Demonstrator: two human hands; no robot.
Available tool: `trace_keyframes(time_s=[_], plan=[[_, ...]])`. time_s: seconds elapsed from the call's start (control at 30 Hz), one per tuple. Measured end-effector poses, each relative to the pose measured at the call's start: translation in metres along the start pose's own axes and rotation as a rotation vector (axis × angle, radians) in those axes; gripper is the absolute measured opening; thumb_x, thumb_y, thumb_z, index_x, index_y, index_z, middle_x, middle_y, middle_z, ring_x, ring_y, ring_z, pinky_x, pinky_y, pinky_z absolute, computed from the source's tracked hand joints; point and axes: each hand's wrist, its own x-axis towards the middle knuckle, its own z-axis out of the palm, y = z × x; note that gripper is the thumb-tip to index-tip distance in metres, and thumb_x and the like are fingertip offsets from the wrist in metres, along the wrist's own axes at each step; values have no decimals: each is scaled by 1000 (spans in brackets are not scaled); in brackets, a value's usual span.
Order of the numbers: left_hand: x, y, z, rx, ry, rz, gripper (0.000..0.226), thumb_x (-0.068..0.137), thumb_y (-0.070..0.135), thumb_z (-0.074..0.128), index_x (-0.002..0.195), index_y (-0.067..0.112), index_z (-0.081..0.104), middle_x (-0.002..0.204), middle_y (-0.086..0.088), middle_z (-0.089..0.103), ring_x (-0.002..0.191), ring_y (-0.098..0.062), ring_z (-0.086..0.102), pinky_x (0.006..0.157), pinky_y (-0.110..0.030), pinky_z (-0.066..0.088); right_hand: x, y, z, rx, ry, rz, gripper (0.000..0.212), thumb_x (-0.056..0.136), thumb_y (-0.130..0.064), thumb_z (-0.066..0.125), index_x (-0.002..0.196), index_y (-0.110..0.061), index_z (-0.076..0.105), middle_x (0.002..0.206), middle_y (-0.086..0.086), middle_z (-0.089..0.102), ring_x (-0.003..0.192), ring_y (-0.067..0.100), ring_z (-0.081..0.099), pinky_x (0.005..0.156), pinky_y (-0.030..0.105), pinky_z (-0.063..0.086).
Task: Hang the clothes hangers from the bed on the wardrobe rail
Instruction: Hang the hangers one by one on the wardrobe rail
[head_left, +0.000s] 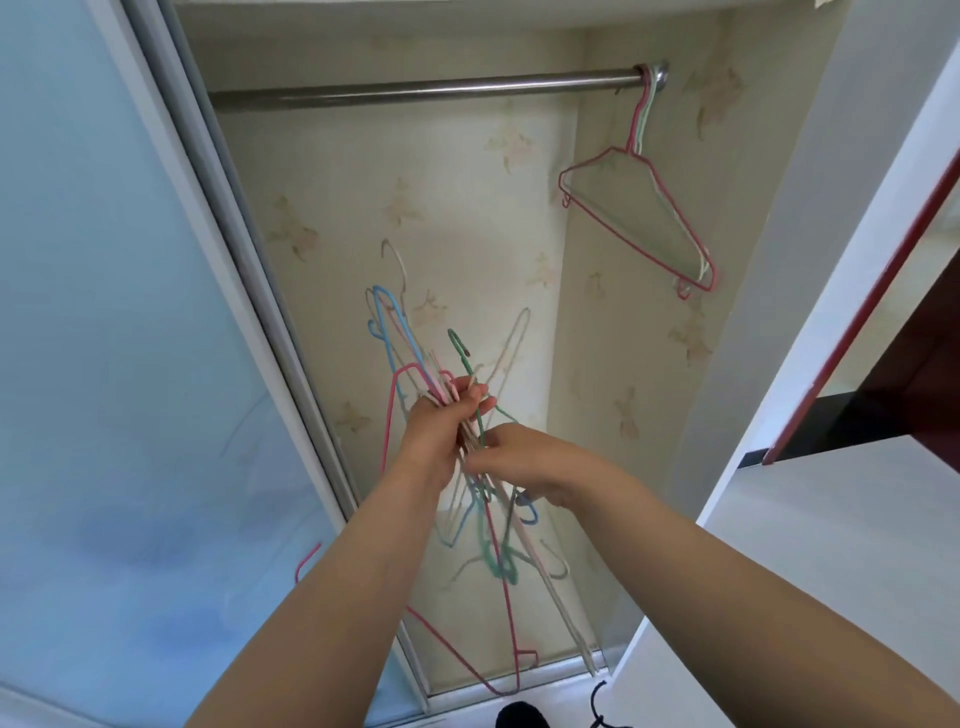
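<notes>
My left hand grips a tangled bundle of thin wire hangers in pink, blue, green and white, held up inside the open wardrobe. My right hand pinches into the bundle just right of the left hand, fingers on the wires. The metal rail runs across the top of the wardrobe. At its right end hang a pink hanger and a pale one close behind it, tilted toward the side wall.
A frosted blue sliding door covers the left. The wardrobe's papered back wall lies behind the bundle. A white side panel and a dark red-edged shelf stand at the right. Something black sits at the bottom.
</notes>
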Motion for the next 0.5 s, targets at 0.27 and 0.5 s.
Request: trace_keyframes(time_s=[0.27,0.5], plan=[[14,-2,-11,110,161,60,10,90,-5,59,84,2,58,81,-12,64,65,-12,69,71,-28,59,-3,40,-6,-50,308,102,13,94,-8,44,106,-7,49,82,7,66,70,27,65,72,38,58],[21,2,-8,-79,265,100,25,94,-5,52,79,14,48,53,7,64,51,-4,66,76,-30,55,-18,53,-37,-223,537,72,32,100,-24,36,125,-9,48,119,15,60,104,31,58,82,32,43]])
